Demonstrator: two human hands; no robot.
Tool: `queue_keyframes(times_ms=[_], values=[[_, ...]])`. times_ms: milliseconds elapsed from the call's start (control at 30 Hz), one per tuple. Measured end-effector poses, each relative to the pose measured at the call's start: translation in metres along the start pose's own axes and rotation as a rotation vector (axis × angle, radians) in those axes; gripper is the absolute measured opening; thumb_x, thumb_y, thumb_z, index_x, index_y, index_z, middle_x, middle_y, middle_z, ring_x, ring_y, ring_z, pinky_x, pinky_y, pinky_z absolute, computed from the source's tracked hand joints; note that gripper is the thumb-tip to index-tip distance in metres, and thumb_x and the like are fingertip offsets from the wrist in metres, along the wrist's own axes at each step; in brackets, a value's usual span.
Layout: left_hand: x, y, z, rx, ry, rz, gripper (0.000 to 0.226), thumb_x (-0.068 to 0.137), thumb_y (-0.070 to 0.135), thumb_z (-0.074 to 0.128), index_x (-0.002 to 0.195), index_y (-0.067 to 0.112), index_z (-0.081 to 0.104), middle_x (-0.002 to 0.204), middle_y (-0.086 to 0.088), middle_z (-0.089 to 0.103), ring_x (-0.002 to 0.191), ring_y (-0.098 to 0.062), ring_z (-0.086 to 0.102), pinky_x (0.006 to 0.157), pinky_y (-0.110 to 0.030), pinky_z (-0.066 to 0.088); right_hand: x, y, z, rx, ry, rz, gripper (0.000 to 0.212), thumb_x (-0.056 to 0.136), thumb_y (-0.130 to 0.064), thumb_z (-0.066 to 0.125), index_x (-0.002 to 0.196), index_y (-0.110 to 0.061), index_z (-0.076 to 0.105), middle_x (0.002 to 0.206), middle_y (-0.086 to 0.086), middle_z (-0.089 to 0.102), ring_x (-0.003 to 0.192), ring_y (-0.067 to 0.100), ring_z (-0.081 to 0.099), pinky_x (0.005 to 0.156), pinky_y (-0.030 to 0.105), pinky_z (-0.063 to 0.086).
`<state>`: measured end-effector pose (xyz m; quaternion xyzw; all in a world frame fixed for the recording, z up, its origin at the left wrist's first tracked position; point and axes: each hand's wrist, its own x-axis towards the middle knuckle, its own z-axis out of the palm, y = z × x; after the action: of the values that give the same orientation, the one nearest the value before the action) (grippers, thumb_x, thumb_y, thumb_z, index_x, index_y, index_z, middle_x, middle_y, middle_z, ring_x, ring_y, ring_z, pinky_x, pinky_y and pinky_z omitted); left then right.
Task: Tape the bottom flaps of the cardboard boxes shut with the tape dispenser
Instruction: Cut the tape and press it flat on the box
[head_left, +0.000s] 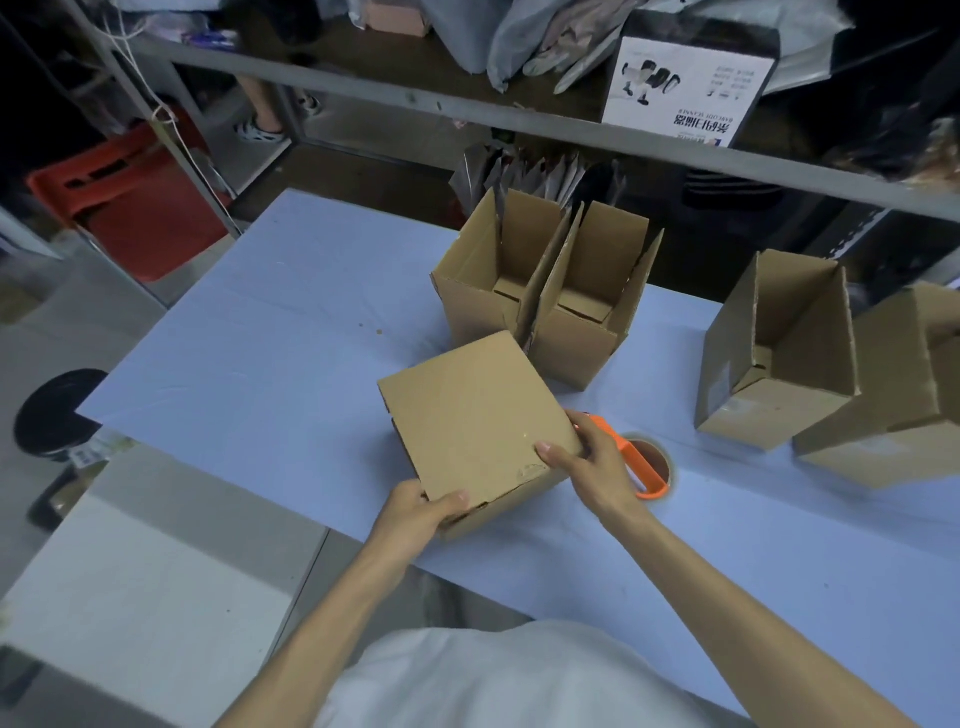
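A brown cardboard box (475, 415) lies in front of me on the blue table (270, 353), a plain closed face turned up. My left hand (415, 512) grips its near corner, thumb on top. My right hand (587, 462) holds the right corner, fingers on the edge. Just behind my right hand lies the orange tape dispenser (641, 470) with a roll of brown tape, flat on the table; neither hand holds it.
Two open-topped boxes (545, 291) stand side by side behind the held box. Two more boxes (774, 358) sit at the right. A metal shelf rail (467, 119) crosses above the table's far edge. A black stool (54, 410) and a red crate (130, 202) are at the left.
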<state>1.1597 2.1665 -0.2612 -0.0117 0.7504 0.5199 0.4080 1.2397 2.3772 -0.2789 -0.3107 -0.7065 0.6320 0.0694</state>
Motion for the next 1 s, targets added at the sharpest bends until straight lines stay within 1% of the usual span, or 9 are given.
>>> queue_keyframes(times_ms=[167, 300, 367, 467, 567, 633, 733, 867, 1000], values=[[0.01, -0.004, -0.002, 0.083, 0.221, 0.0, 0.045, 0.079, 0.011, 0.075, 0.113, 0.009, 0.046, 0.118, -0.006, 0.059, 0.106, -0.022, 0.061, 0.085, -0.04, 0.054, 0.003, 0.009, -0.001, -0.066, -0.109, -0.037, 0.044, 0.087, -0.019, 0.067, 0.129, -0.025, 0.055, 0.116, -0.008, 0.063, 0.108, 0.01, 0.059, 0.093, 0.034, 0.048], [0.014, 0.0, 0.003, 0.601, 0.44, 0.269, 0.096, 0.07, 0.015, 0.083, 0.143, 0.011, 0.021, 0.143, -0.008, 0.013, 0.128, -0.019, 0.017, 0.103, -0.032, 0.03, 0.007, 0.002, -0.004, -0.066, -0.107, -0.065, 0.044, 0.085, -0.008, 0.067, 0.126, -0.019, 0.058, 0.115, -0.001, 0.063, 0.107, 0.013, 0.058, 0.095, 0.04, 0.048], [0.018, 0.009, 0.005, 0.908, 0.299, 0.456, 0.079, 0.079, 0.026, 0.073, 0.144, 0.018, 0.029, 0.15, -0.008, 0.013, 0.137, -0.026, 0.009, 0.111, -0.037, 0.021, 0.013, -0.004, -0.006, -0.036, -0.149, -0.068, 0.048, 0.082, -0.002, 0.068, 0.126, -0.017, 0.058, 0.116, 0.0, 0.064, 0.109, 0.014, 0.058, 0.095, 0.038, 0.048], [0.035, 0.035, 0.015, 1.015, -0.048, 0.641, 0.048, 0.093, 0.021, 0.054, 0.14, 0.022, 0.042, 0.149, -0.004, 0.027, 0.139, -0.025, 0.022, 0.113, -0.034, 0.024, 0.024, -0.013, -0.006, -0.069, -0.252, -0.001, 0.055, 0.083, 0.0, 0.067, 0.134, -0.017, 0.054, 0.126, 0.0, 0.061, 0.116, 0.015, 0.056, 0.101, 0.036, 0.046], [0.055, 0.057, 0.031, 1.139, -0.142, 0.673, 0.057, 0.095, 0.032, 0.054, 0.147, 0.021, 0.033, 0.156, -0.005, 0.019, 0.146, -0.026, 0.011, 0.117, -0.035, 0.015, 0.027, -0.014, 0.002, -0.103, -0.249, 0.022, 0.06, 0.085, 0.001, 0.066, 0.14, -0.012, 0.047, 0.135, 0.002, 0.054, 0.123, 0.014, 0.051, 0.1, 0.026, 0.044], [0.068, 0.061, 0.039, 1.251, -0.165, 0.563, 0.068, 0.095, 0.043, 0.052, 0.152, 0.026, 0.019, 0.162, -0.004, 0.005, 0.149, -0.026, -0.004, 0.12, -0.039, 0.006, 0.022, -0.004, 0.01, -0.179, -0.057, 0.006, 0.06, 0.083, -0.007, 0.071, 0.138, -0.007, 0.046, 0.132, 0.003, 0.05, 0.116, 0.011, 0.048, 0.092, 0.015, 0.041], [0.079, 0.062, 0.056, 1.482, -0.068, 0.478, 0.074, 0.095, 0.055, 0.043, 0.154, 0.024, 0.011, 0.16, -0.012, 0.009, 0.148, -0.031, 0.003, 0.12, -0.041, 0.008, 0.012, 0.018, 0.021, -0.246, 0.251, 0.102, 0.045, 0.079, -0.028, 0.076, 0.113, -0.01, 0.053, 0.109, 0.005, 0.051, 0.098, 0.019, 0.051, 0.083, 0.03, 0.042], [0.079, 0.069, 0.072, 1.538, 0.172, 0.361, 0.074, 0.091, 0.063, 0.044, 0.147, 0.018, 0.025, 0.144, -0.015, 0.032, 0.127, -0.038, 0.032, 0.101, -0.041, 0.036, -0.004, 0.036, 0.03, -0.091, 0.309, 0.16, 0.022, 0.085, -0.029, 0.067, 0.102, -0.015, 0.066, 0.096, -0.005, 0.068, 0.093, 0.014, 0.064, 0.078, 0.03, 0.05], [0.088, 0.065, 0.068, 1.32, 0.033, 0.495, 0.057, 0.096, 0.048, 0.045, 0.148, 0.036, 0.025, 0.151, -0.008, 0.025, 0.138, -0.035, 0.022, 0.109, -0.051, 0.024, -0.007, 0.034, 0.028, -0.036, 0.353, 0.142, 0.017, 0.085, -0.033, 0.067, 0.095, -0.023, 0.076, 0.088, -0.014, 0.073, 0.085, 0.002, 0.066, 0.074, 0.025, 0.049]])
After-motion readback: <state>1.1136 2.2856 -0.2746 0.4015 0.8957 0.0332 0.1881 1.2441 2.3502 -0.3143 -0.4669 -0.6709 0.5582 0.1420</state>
